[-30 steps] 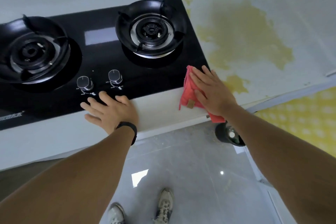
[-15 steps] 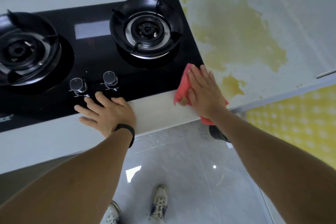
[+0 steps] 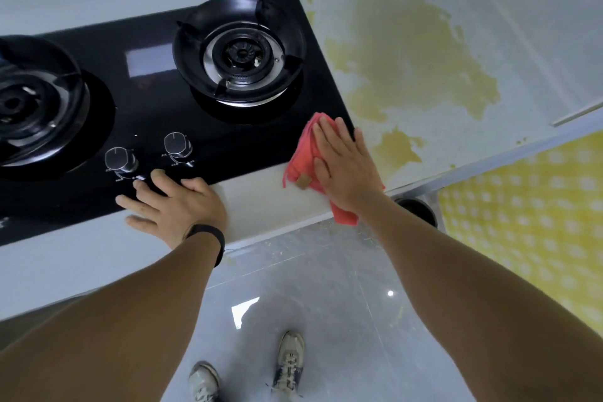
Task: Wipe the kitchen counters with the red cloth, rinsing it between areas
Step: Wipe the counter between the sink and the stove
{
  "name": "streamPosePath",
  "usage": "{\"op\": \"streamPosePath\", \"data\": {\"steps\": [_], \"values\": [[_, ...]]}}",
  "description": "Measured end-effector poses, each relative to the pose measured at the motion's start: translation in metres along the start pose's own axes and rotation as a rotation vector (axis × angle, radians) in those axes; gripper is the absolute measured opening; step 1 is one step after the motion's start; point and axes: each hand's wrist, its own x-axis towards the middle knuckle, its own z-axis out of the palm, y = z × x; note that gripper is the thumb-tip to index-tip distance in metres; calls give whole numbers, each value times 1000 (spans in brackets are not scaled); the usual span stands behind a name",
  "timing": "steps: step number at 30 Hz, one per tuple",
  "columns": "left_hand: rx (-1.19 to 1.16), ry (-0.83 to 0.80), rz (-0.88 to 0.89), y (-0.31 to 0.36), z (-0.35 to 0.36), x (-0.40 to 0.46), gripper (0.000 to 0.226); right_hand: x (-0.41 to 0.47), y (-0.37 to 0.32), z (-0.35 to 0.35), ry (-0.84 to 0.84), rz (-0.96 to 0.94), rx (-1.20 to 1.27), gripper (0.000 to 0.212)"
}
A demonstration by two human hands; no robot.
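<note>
Spreading pale and speckled to the right of the black hob (image 3: pixel 163 52), the counter (image 3: pixel 456 10), blotched with a wide yellow stain (image 3: pixel 414 55) and a smaller patch (image 3: pixel 396 148) nearer the front edge; lying folded at the hob's front right corner, the red cloth (image 3: pixel 301 160), half on the black glass, half on the white front strip (image 3: pixel 257 202), 1 end drooping past the lip toward the floor (image 3: pixel 326 303). Pressing flat on the cloth, the right hand (image 3: pixel 342 166), fingers straight and close together; resting on the strip below the 2 knobs (image 3: pixel 177 143), the left hand (image 3: pixel 176 202), fingers spread and relaxed, gripping nothing. Compared with 1 s ago, sliding only slightly, cloth and right hand reaching a little farther up onto the glass corner; left hand staying planted; probably meaning short back-and-forth strokes on 1 spot, with the stains not yet touched. Offering open room: the whole stained stretch to the right, bare of objects; closing in: the raised burner (image 3: pixel 239 55) just behind the cloth, the knobs to the left, the counter's front drop directly below the wrist.
</note>
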Motion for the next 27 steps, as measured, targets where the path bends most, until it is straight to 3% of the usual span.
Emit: {"op": "streamPosePath", "data": {"steps": [19, 23, 27], "values": [[15, -10, 10, 0, 4, 2, 53, 39, -4, -7, 38, 103, 19, 67], [4, -6, 11, -3, 1, 2, 53, 27, 15, -7, 6, 8, 35, 66], [17, -21, 12, -1, 0, 2, 54, 12, 55, -9, 6, 69, 44, 67]]}}
